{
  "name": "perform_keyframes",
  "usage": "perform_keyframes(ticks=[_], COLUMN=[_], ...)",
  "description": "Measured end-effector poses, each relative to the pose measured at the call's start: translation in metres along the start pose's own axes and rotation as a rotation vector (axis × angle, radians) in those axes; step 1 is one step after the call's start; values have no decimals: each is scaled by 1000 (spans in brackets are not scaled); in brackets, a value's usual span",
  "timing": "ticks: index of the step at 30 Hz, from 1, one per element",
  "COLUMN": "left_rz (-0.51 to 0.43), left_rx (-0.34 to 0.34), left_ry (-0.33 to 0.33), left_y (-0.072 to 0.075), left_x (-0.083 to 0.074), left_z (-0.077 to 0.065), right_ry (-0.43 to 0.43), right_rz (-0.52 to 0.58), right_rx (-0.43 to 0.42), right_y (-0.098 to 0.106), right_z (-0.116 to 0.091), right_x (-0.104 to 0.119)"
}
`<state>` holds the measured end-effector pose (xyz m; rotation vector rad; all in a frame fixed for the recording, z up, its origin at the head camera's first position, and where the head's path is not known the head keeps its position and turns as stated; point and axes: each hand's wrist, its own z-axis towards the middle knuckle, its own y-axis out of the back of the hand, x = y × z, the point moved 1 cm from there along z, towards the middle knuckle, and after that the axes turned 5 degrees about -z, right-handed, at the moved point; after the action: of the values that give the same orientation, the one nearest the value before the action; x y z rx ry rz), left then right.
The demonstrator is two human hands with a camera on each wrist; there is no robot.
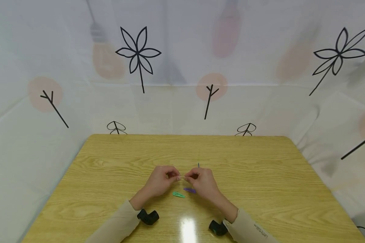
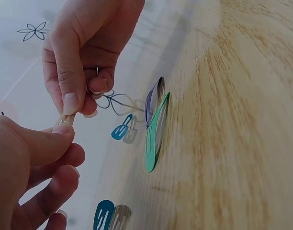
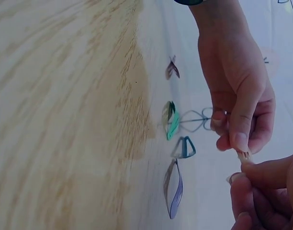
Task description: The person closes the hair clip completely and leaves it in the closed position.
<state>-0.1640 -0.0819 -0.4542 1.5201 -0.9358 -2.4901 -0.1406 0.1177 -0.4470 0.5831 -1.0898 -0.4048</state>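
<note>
Both hands meet above the table, pinching a small pale snap hair clip (image 2: 65,120) between them. My left hand (image 1: 162,181) has one end between thumb and fingertips, while my right hand (image 1: 205,184) pinches the other end. Fingertips cover most of the clip. Below the hands, a green hair clip (image 1: 178,194) and a purple hair clip (image 1: 190,190) lie on the wood. Two blue hair clips, one nearer (image 2: 104,214) and one farther (image 2: 121,128), show in the left wrist view. In the head view, the right hand partly hides a blue clip (image 1: 198,165).
The wood-grain table (image 1: 109,158) reaches back to a white printed cloth (image 1: 176,111), which also hangs at both sides. A black wrist device sits by each cuff, one at the left (image 1: 148,217) and one at the right (image 1: 218,228).
</note>
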Motion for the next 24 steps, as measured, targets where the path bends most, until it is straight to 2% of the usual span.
perform_keyframes(ticks=[8,24], left_rz=[17,32], left_rx=[3,1], left_ry=[2,18], left_y=[0,-2], left_x=[1,2], left_z=[-1,-1], right_ry=[-50,-42], right_rz=[1,-32], right_rx=[19,8], right_y=[-2,-3], right_z=[-1,0], right_x=[1,1])
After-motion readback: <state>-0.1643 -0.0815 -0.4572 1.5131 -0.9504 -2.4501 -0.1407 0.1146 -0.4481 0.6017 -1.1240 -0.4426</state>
